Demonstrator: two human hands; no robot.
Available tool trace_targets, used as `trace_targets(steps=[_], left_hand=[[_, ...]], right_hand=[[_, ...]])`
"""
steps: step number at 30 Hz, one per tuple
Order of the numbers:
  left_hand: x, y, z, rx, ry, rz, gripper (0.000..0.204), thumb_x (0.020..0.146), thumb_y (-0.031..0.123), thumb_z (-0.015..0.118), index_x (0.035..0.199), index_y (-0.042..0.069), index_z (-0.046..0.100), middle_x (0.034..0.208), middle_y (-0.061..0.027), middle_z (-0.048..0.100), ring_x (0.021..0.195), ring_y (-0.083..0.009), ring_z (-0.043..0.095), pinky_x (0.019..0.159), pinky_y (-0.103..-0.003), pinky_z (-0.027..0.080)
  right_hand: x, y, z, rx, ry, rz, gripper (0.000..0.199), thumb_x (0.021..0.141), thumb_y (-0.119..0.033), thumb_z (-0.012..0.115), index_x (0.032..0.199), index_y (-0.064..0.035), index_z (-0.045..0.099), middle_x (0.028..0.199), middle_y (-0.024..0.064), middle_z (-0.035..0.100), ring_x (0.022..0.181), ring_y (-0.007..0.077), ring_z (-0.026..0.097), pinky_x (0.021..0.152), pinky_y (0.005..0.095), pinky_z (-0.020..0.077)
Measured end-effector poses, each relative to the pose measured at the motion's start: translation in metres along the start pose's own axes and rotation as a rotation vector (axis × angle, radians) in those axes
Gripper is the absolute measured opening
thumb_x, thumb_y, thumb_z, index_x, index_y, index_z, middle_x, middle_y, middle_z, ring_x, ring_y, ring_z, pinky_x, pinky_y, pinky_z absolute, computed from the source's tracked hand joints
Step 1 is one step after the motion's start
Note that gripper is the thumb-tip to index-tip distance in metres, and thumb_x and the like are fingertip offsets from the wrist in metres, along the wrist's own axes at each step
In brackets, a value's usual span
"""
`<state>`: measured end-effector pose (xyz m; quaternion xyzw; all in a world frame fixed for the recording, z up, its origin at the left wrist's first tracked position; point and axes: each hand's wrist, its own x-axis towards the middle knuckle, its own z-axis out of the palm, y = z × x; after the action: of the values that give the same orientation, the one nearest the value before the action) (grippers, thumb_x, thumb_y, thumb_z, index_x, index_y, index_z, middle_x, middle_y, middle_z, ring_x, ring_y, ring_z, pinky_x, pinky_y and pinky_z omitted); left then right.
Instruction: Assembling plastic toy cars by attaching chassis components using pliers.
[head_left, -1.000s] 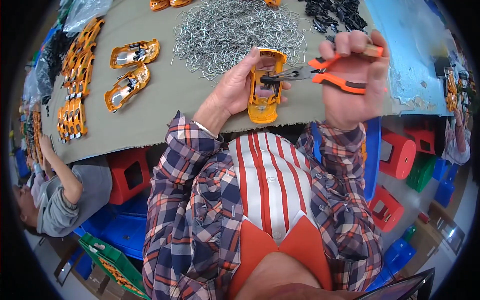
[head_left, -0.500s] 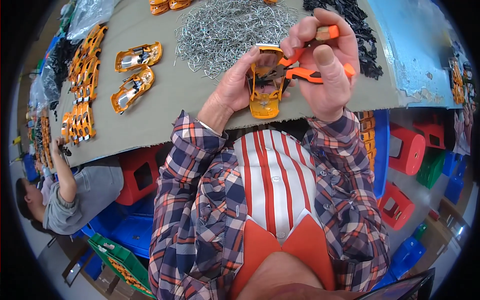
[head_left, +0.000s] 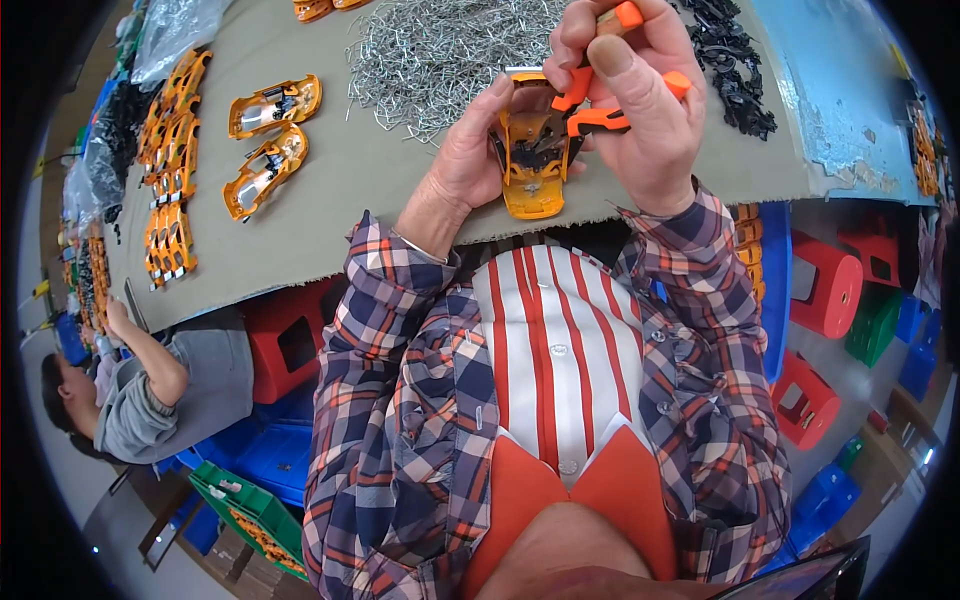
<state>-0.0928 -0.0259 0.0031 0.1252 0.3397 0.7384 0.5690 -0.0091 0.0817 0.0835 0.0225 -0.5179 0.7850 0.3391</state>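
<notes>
My left hand (head_left: pixel 462 155) holds an orange toy car body shell (head_left: pixel 534 197) by its left side, with the shell's dark inside facing up. In my right hand (head_left: pixel 652 125) is a pair of pliers with orange handles (head_left: pixel 600 120), the fingers wrapped round them. The jaws reach into the middle of the shell, by its black inner parts; their tips are hard to make out. Just beyond the shell lies a heap of bent metal wire pieces (head_left: pixel 440 60). Two more orange car shells, an upper one (head_left: pixel 275 106) and a lower one (head_left: pixel 265 172), lie to the left.
Rows of orange car shells (head_left: pixel 172 232) line the left of the cloth-covered table (head_left: pixel 330 215). Black plastic parts (head_left: pixel 735 80) are piled at right. A co-worker (head_left: pixel 190 375) sits at the left edge. Red stools (head_left: pixel 825 285) and a blue crate (head_left: pixel 776 290) stand at right.
My right hand has shifted up and left with the pliers, their handles now steeper over the shell. The shell has moved slightly away from me. The co-worker's arm has shifted.
</notes>
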Motion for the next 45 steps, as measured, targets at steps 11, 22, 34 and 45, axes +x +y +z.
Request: trace_targets(steps=[11, 22, 34, 45], left_hand=[[-0.002, 0.001, 0.004, 0.0, 0.061, 0.023, 0.061, 0.089, 0.053, 0.038, 0.124, 0.003, 0.042, 0.113, -0.0169, 0.053, 0.096, -0.0323, 0.059, 0.081, -0.05, 0.051], [0.0, -0.007, -0.002, 0.005, -0.082, -0.016, 0.061, 0.089, 0.054, 0.039, 0.12, 0.002, 0.045, 0.111, -0.016, 0.054, 0.092, -0.0276, 0.061, 0.078, -0.046, 0.052], [0.002, -0.008, -0.008, 0.108, 0.083, 0.094, 0.063, 0.087, 0.056, 0.042, 0.112, 0.0, 0.052, 0.098, -0.0143, 0.061, 0.083, -0.0211, 0.062, 0.07, -0.036, 0.053], [-0.01, 0.14, -0.069, 0.049, 0.444, 0.818, 0.033, 0.089, 0.034, 0.051, 0.101, 0.003, 0.051, 0.087, -0.0076, 0.057, 0.079, -0.0198, 0.058, 0.067, -0.035, 0.049]], right_hand=[[-0.006, 0.03, -0.018, 0.253, -0.211, -0.286, 0.032, 0.089, -0.014, 0.051, 0.117, 0.0001, 0.042, 0.091, 0.008, 0.047, 0.079, 0.0158, 0.044, 0.068, 0.0303, 0.0407], [0.005, 0.039, -0.023, 0.547, -0.247, -0.324, 0.034, 0.088, -0.015, 0.054, 0.117, -0.0012, 0.043, 0.09, 0.0075, 0.05, 0.077, 0.0147, 0.049, 0.067, 0.0286, 0.0441], [-0.066, 0.021, 0.013, -0.122, -0.004, -0.429, 0.049, 0.084, -0.023, 0.062, 0.12, -0.0028, 0.037, 0.088, 0.009, 0.045, 0.08, 0.0202, 0.044, 0.072, 0.036, 0.0397], [-0.04, -0.044, -0.031, -0.057, 0.057, -0.436, 0.059, 0.08, -0.036, 0.06, 0.125, -0.0048, 0.039, 0.095, 0.0058, 0.041, 0.086, 0.0183, 0.038, 0.074, 0.0346, 0.0344]])
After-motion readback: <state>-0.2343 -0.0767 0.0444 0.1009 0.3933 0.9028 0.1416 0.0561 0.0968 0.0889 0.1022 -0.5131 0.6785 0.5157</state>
